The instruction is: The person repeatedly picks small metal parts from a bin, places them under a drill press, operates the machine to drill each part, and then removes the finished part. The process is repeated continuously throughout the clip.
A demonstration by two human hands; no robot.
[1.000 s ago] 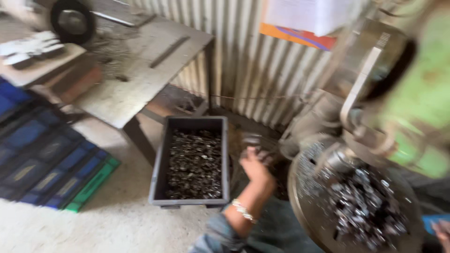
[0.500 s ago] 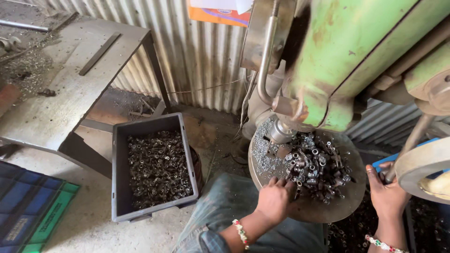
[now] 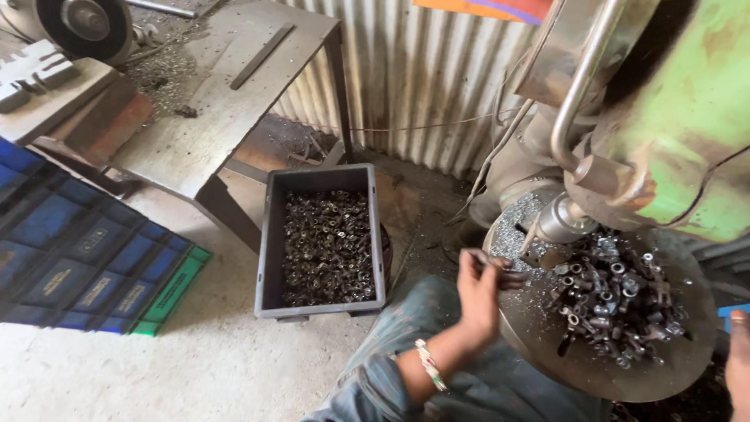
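Overhead, the big green-painted metal press machine [image 3: 687,117] fills the 1–3 o'clock side, its steel spindle nose [image 3: 564,220] hanging just above the round grey steel work plate [image 3: 547,344]. Risk one, as a judgement: the left hand [image 3: 478,293] sits at the plate's 9 o'clock edge, very near that spindle, so any stroke or spin while the fingers are there could catch them.

At 10–11 o'clock stands a grey sheet-metal tabletop [image 3: 211,117], with blue and green plastic crates [image 3: 70,258] on the floor at 8–9 o'clock. Neither is touched.

At centre, on the floor, is a dark grey rectangular plastic bin [image 3: 269,234] full of small dark metal nuts. It is near the left hand but apart from it; a dropped part could miss the bin and roll off across the concrete.

On the plate, toward 3–4 o'clock, lies a loose heap of small metal nuts and sleeves [image 3: 617,293], piled unevenly; a nudge could spill some over the rim.

Left-hand fingers [image 3: 471,262] are narrowed, pinched on a small dark metal piece [image 3: 504,275] at the plate's edge. Exactly what it is, too small to tell. A weak pinch could let it slip.

Right hand [image 3: 738,363] shows only as a sliver at the 4 o'clock frame edge; cannot tell how its fingers stand.
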